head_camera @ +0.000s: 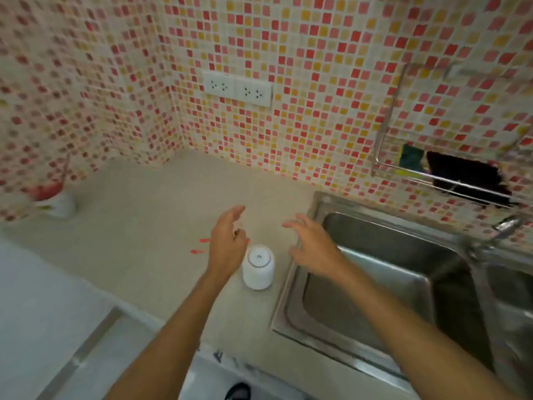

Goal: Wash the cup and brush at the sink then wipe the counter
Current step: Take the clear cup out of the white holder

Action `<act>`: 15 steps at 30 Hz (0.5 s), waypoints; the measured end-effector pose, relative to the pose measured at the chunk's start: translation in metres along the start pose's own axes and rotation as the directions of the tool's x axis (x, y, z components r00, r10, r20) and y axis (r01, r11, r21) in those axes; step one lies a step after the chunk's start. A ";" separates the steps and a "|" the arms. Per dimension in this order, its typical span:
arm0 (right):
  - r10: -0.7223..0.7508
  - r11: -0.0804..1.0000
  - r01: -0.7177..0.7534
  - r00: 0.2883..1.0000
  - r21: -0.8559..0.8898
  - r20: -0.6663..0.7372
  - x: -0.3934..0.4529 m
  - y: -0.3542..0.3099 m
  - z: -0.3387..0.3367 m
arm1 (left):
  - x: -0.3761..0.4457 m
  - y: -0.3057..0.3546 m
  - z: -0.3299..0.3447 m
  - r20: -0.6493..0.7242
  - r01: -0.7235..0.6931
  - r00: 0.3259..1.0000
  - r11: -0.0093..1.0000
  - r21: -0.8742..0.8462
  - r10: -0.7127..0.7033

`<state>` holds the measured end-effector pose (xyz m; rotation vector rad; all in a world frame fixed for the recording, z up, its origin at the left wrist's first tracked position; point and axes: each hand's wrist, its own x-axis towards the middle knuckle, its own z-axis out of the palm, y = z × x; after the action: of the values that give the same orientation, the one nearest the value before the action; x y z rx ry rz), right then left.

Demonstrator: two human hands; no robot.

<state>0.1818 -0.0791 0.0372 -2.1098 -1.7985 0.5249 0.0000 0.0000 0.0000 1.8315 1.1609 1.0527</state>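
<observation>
While both hands hover mid-frame, the left hand (227,243) and right hand (313,249) spread empty fingers wide beside the upside-down white cup (257,267) on the beige counter (150,215).

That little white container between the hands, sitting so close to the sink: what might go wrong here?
The white container stands near the sink rim, between the left hand and the right hand; a careless move could tip it into the basin. The red smears on the counter might spread if a hand drags through them.
</observation>
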 end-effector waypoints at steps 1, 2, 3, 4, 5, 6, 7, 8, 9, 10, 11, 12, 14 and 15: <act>0.003 1.000 -0.003 0.998 -0.001 0.069 0.002 -0.004 0.016 | -0.010 -0.013 0.000 0.000 0.067 0.998 0.996 -0.055 -0.067; 0.004 1.000 -0.004 0.994 0.004 0.106 0.005 -0.007 0.029 | -0.017 -0.028 0.001 0.006 0.092 0.996 0.994 -0.064 -0.091; 0.015 1.000 -0.016 0.990 0.007 0.142 0.006 -0.009 0.046 | -0.030 -0.042 0.005 0.026 0.138 0.990 0.989 -0.053 -0.136; 0.027 1.000 -0.029 0.983 0.011 0.182 0.005 -0.012 0.060 | -0.043 -0.054 0.009 0.058 0.175 0.983 0.984 -0.016 -0.174; 0.035 0.999 -0.038 0.980 0.007 0.197 0.008 -0.011 0.073 | -0.052 -0.065 0.015 0.106 0.212 0.972 0.977 0.001 -0.211; 0.043 0.999 -0.045 0.978 0.004 0.202 0.011 -0.010 0.082 | -0.059 -0.075 0.019 0.148 0.248 0.957 0.969 0.017 -0.248; 0.049 0.999 -0.051 0.979 0.006 0.200 0.013 -0.008 0.090 | -0.063 -0.083 0.024 0.189 0.267 0.945 0.963 0.020 -0.266; 0.049 0.999 -0.053 0.980 0.015 0.194 0.014 -0.009 0.094 | -0.067 -0.088 0.030 0.233 0.274 0.934 0.962 0.018 -0.270; 0.055 0.997 -0.064 0.981 0.044 0.187 0.014 -0.010 0.099 | -0.071 -0.096 0.035 0.257 0.271 0.930 0.962 -0.001 -0.262; 0.058 0.993 -0.074 0.984 0.089 0.170 0.013 -0.010 0.103 | -0.073 -0.098 0.039 0.266 0.277 0.929 0.960 -0.032 -0.259; 0.065 0.987 -0.084 0.987 0.136 0.144 0.012 -0.010 0.107 | -0.074 -0.100 0.044 0.272 0.283 0.928 0.956 -0.074 -0.254; 0.085 0.979 -0.105 0.989 0.174 0.118 0.011 -0.010 0.109 | -0.073 -0.099 0.046 0.270 0.304 0.926 0.946 -0.113 -0.266; 0.136 0.968 -0.147 0.989 0.205 0.063 0.012 -0.012 0.113 | -0.070 -0.102 0.054 0.260 0.333 0.920 0.935 -0.126 -0.293; 0.160 0.965 -0.164 0.986 0.204 0.037 0.013 -0.013 0.114 | -0.068 -0.105 0.058 0.262 0.346 0.916 0.929 -0.127 -0.305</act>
<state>0.1186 -0.0634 -0.0580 -2.1227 -1.5150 0.7437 -0.0023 -0.0358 -0.1331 1.5145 1.1433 0.6958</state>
